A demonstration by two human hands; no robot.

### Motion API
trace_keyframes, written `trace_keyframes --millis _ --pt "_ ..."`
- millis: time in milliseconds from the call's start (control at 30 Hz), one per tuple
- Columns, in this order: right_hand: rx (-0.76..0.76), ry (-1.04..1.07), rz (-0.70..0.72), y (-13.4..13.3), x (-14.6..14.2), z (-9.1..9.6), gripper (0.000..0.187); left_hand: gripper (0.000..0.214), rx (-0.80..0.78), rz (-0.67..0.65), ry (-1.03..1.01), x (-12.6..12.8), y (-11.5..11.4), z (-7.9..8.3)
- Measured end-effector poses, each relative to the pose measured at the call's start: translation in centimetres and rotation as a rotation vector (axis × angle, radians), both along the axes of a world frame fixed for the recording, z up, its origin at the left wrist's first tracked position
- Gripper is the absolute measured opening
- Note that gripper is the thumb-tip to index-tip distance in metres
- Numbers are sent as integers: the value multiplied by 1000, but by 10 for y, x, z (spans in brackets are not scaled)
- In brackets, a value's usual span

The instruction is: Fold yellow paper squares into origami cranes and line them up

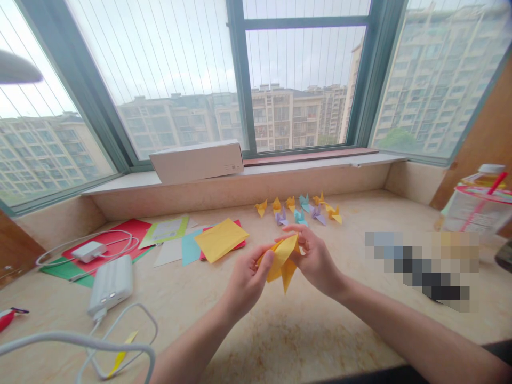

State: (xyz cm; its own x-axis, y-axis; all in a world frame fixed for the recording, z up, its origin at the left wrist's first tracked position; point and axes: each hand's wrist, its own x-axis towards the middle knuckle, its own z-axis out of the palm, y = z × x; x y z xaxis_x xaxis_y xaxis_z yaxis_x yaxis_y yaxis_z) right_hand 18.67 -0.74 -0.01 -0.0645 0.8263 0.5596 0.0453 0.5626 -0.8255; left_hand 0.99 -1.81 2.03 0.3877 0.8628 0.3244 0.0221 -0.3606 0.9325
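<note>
Left hand (pixel 245 280) and right hand (pixel 316 256) pinching folded yellow paper (pixel 282 256) between them, tip pointing down, nearer than paper cranes (pixel 300 208).

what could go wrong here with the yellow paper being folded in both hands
1. The yellow origami piece is held in the air between the left hand and right hand, with no surface beneath to press on, so a crease may come out crooked or a thin point may tear.
2. The white cable loops by the left forearm; an elbow could snag it and drag the power bank.
</note>
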Motion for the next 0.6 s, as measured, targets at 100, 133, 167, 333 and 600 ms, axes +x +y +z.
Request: trace_keyframes --millis 100,133,167,333,600 --pt "-16 -28 3 -2 1 2 26 36 29 24 29 0 0 -3" --pt "-15 -37 0 -2 1 4 25 36 26 19 28 1 0 -3" --pt "-16 -45 -3 -3 0 5 23 36 19 10 22 1 0 -4" --pt "-30 -57 -14 -5 -2 5 24 36 -38 -33 -10 2 0 -5" --pt "-111 12 21 -5 -5 7 21 29 -48 18 -2 3 9 -15"
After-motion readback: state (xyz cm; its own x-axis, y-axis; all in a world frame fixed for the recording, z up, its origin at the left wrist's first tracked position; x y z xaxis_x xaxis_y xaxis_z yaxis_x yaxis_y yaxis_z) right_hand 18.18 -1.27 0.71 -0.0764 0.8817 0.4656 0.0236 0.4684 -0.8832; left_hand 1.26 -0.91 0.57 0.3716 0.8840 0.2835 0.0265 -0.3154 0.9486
